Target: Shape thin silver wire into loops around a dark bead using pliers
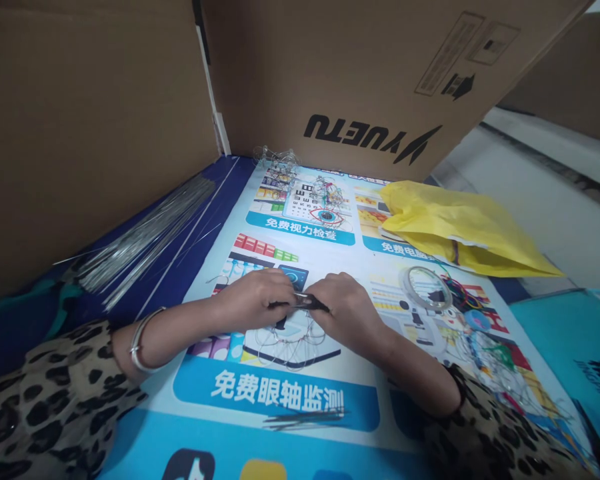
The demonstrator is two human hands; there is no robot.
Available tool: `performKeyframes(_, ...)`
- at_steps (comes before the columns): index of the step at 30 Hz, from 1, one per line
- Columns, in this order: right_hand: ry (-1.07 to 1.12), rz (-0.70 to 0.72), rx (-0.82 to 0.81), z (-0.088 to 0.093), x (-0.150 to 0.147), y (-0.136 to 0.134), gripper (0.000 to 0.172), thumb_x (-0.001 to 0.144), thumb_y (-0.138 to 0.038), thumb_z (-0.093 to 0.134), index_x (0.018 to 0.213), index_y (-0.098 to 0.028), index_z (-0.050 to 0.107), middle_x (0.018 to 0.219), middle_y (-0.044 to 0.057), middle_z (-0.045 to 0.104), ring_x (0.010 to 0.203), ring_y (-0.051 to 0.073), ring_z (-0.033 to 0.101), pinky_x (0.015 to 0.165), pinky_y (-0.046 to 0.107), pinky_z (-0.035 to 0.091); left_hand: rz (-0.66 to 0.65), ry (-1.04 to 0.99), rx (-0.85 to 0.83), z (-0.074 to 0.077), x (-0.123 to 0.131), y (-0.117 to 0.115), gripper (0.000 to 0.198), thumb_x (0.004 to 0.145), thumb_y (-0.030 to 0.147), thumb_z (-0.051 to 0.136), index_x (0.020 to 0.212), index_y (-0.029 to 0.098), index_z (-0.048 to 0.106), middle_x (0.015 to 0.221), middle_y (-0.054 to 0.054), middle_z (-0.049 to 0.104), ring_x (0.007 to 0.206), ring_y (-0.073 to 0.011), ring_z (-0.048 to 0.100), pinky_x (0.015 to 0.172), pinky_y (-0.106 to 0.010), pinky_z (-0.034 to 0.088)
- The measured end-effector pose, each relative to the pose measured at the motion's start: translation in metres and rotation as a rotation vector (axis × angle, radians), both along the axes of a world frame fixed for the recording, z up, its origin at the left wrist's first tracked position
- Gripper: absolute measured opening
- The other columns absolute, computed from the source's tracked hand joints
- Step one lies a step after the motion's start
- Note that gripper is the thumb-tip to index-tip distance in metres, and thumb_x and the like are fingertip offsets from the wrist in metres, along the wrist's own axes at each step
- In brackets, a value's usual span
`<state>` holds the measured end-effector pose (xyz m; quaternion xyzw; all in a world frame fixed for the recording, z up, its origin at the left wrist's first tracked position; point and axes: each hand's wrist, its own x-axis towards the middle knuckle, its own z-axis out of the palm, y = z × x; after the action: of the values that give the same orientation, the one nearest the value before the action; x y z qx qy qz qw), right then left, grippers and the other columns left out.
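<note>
My left hand [267, 298] and my right hand [346, 308] meet above the printed sheet, both with fingers closed. In my right hand is a pair of small pliers [304, 300] with metal jaws and a dark handle, the jaws reaching to my left fingertips. A looped thin-wire piece [289, 348], petal-like in outline, spreads just below the hands. My left fingers pinch at its upper edge; the exact grip point is hidden. Nearer to me, a small bunch of short cut wires [305, 419] lies on the sheet.
Long straight wires [145, 243] lie at left by a teal-handled item [35, 303]. Wire pieces [277, 160] sit at the back. On the right are a wire coil [427, 288], tangled wirework [495, 367], a yellow bag [465, 230] and a turquoise bag [570, 347]. Cardboard walls [330, 80] stand behind.
</note>
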<state>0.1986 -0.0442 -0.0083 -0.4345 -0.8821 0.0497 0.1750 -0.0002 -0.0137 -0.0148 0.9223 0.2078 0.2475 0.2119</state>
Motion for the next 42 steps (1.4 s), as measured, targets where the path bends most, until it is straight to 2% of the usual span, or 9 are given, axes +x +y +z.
performKeyframes(7,-0.008,-0.009,-0.048,0.0008,0.0013,0.0018,0.009,0.071,-0.014,0.053,0.073,-0.018,0.061,0.07,0.002,0.062,0.068,0.015,0.05,0.067,0.027,0.031,0.015,0.002,-0.02,-0.0008,-0.0004,0.0004,0.016,0.077,0.009,0.051,0.076,0.017,0.065,0.07,-0.002,0.061,0.071,-0.0128,0.055,0.067,-0.024,0.042)
performKeyframes(16,0.098,0.001,-0.128,0.0049,0.0025,0.0043,0.009,0.069,-0.01,0.054,0.065,-0.018,0.056,0.067,0.0,0.058,0.067,0.013,0.049,0.065,0.024,0.033,0.007,0.016,-0.003,-0.0002,-0.0007,0.0001,0.015,0.077,0.009,0.05,0.074,0.018,0.062,0.071,-0.001,0.061,0.072,-0.0125,0.054,0.069,-0.025,0.041)
performKeyframes(22,0.115,-0.076,-0.176,0.0043,0.0016,0.0051,0.016,0.075,-0.019,0.056,0.059,-0.018,0.051,0.06,-0.002,0.053,0.06,0.01,0.046,0.057,0.022,0.03,0.018,0.033,-0.038,0.0009,0.0001,0.0003,0.014,0.077,0.009,0.049,0.076,0.017,0.061,0.074,-0.001,0.061,0.073,-0.012,0.054,0.07,-0.025,0.042)
performKeyframes(26,0.121,-0.088,-0.201,0.0032,0.0015,0.0065,0.017,0.077,-0.022,0.056,0.061,-0.018,0.051,0.061,-0.002,0.053,0.06,0.01,0.046,0.056,0.022,0.029,0.022,0.048,-0.046,0.0015,-0.0005,0.0001,0.015,0.077,0.01,0.048,0.078,0.017,0.061,0.075,-0.001,0.061,0.073,-0.0122,0.054,0.068,-0.025,0.042)
performKeyframes(31,0.12,-0.032,-0.199,0.0033,0.0023,0.0077,0.013,0.077,-0.02,0.056,0.065,-0.018,0.054,0.064,-0.001,0.056,0.063,0.011,0.048,0.06,0.023,0.031,0.017,0.065,-0.069,0.0024,-0.0014,-0.0001,0.014,0.077,0.009,0.048,0.077,0.017,0.06,0.075,-0.001,0.061,0.073,-0.0123,0.054,0.069,-0.025,0.042)
performKeyframes(42,0.119,-0.005,-0.223,0.0046,0.0024,0.0064,0.004,0.077,-0.017,0.057,0.074,-0.019,0.06,0.073,0.0,0.062,0.072,0.013,0.052,0.068,0.025,0.033,0.022,0.039,-0.047,0.0034,0.0004,-0.0001,0.015,0.076,0.008,0.05,0.079,0.016,0.062,0.074,-0.002,0.061,0.072,-0.0125,0.053,0.067,-0.024,0.041)
